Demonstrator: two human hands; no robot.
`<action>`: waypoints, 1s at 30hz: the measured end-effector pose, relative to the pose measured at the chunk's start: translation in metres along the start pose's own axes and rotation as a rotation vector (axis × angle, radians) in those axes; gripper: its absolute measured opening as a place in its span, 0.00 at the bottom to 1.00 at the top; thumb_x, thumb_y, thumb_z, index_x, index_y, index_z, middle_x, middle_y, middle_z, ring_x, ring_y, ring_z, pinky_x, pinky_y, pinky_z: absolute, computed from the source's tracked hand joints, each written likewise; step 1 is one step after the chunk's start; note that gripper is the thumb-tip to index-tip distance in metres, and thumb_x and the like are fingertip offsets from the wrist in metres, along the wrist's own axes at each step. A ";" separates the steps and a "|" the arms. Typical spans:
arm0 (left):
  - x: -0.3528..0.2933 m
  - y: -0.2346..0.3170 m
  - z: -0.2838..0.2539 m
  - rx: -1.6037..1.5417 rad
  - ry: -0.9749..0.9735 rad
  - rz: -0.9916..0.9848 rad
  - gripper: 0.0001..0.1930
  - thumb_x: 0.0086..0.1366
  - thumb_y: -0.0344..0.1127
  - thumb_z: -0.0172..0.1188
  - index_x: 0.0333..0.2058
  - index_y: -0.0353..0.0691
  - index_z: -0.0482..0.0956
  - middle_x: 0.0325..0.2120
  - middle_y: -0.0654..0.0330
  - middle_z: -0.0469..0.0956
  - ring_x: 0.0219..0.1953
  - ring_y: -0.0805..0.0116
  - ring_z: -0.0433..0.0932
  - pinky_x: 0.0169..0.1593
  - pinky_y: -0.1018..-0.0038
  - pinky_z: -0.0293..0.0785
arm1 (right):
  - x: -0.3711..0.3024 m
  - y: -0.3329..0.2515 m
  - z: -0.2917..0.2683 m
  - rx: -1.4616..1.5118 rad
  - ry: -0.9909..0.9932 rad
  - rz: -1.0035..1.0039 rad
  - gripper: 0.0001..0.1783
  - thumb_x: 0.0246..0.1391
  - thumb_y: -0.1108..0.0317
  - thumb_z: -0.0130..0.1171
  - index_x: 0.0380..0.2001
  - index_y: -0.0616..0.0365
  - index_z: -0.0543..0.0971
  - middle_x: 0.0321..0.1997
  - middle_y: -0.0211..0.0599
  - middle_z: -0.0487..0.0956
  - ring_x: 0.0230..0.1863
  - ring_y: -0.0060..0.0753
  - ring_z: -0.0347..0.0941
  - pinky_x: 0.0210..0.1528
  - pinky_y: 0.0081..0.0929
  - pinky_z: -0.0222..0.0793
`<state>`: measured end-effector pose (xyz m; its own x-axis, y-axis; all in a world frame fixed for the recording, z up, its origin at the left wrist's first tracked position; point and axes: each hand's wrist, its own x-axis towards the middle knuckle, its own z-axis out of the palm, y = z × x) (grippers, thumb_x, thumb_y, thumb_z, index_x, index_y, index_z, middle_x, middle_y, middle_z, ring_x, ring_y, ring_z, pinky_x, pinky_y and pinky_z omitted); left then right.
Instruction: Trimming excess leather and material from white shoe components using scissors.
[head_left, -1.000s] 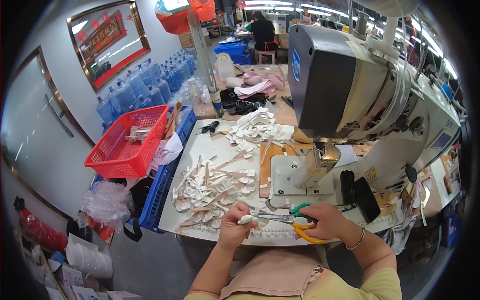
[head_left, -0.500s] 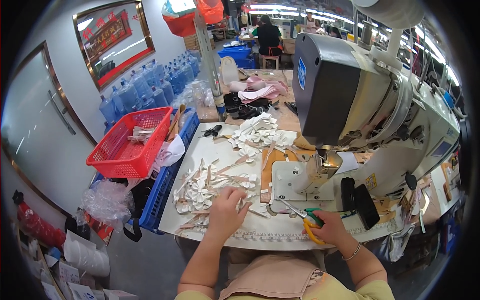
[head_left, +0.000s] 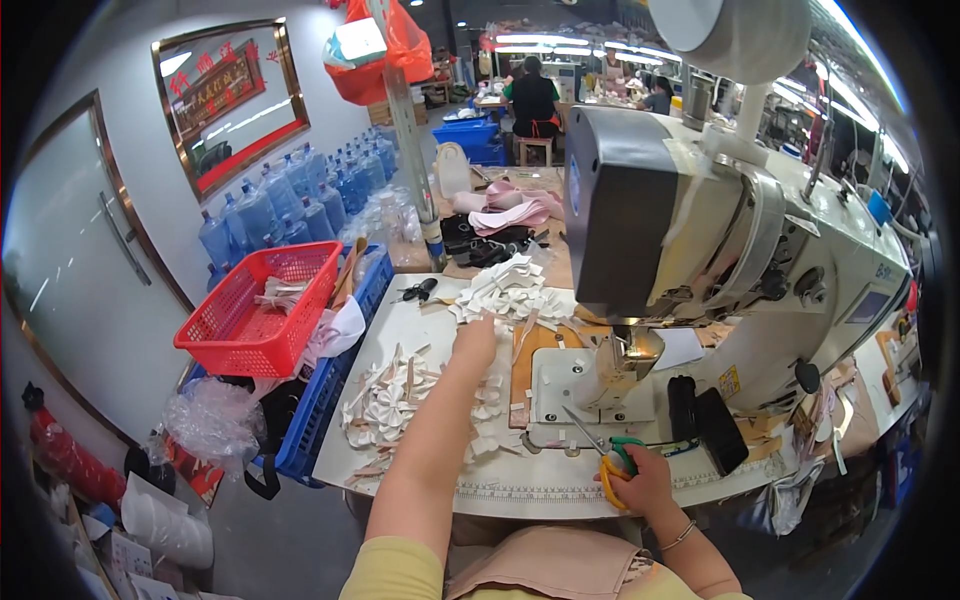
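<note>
We see red characters across the framed wall panel (head_left: 230, 108) and a yellow label (head_left: 729, 382) on the sewing machine (head_left: 630, 215). A printed ruler (head_left: 540, 493) runs along the near edge of our white table (head_left: 395, 325); a red basket (head_left: 250, 357), blue crate (head_left: 320, 425) and water bottles (head_left: 280, 200) stand to the left. Half a second ago our left hand (head_left: 477, 340) was at the near pile of white pieces (head_left: 385, 408); now it reaches the far pile of white pieces (head_left: 512, 285), fingers too hidden to tell any grip. Our right hand (head_left: 645, 485) still grasps the scissors (head_left: 606, 467) by their handles, blades toward the machine's base.
</note>
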<state>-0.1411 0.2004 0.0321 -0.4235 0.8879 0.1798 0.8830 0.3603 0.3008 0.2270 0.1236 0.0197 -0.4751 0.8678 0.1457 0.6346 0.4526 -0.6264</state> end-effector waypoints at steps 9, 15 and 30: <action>-0.112 0.055 -0.100 -1.569 0.038 -0.053 0.39 0.51 0.17 0.57 0.61 0.44 0.52 0.43 0.48 0.70 0.39 0.58 0.79 0.42 0.67 0.80 | 0.006 -0.028 0.017 0.405 0.086 -0.152 0.25 0.38 0.71 0.71 0.37 0.61 0.67 0.33 0.39 0.78 0.30 0.23 0.75 0.31 0.22 0.71; -0.214 0.081 -0.039 -1.830 0.227 -0.221 0.30 0.55 0.16 0.56 0.53 0.41 0.52 0.46 0.46 0.67 0.43 0.57 0.76 0.45 0.65 0.78 | 0.020 -0.085 0.036 1.248 -0.069 -0.056 0.21 0.47 0.81 0.61 0.41 0.63 0.63 0.40 0.41 0.77 0.37 0.27 0.76 0.37 0.22 0.77; -0.256 0.016 -0.018 -1.811 -0.452 -0.179 0.14 0.54 0.22 0.62 0.41 0.37 0.76 0.35 0.62 0.77 0.39 0.75 0.75 0.45 0.77 0.71 | 0.040 -0.070 0.028 0.929 -0.106 -0.134 0.21 0.42 0.79 0.67 0.37 0.63 0.66 0.33 0.34 0.76 0.37 0.21 0.74 0.41 0.19 0.74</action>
<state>-0.0216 -0.0265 0.0075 -0.1290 0.9866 -0.0999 -0.5451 0.0136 0.8383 0.1469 0.1207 0.0477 -0.5909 0.7765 0.2189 -0.1471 0.1631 -0.9756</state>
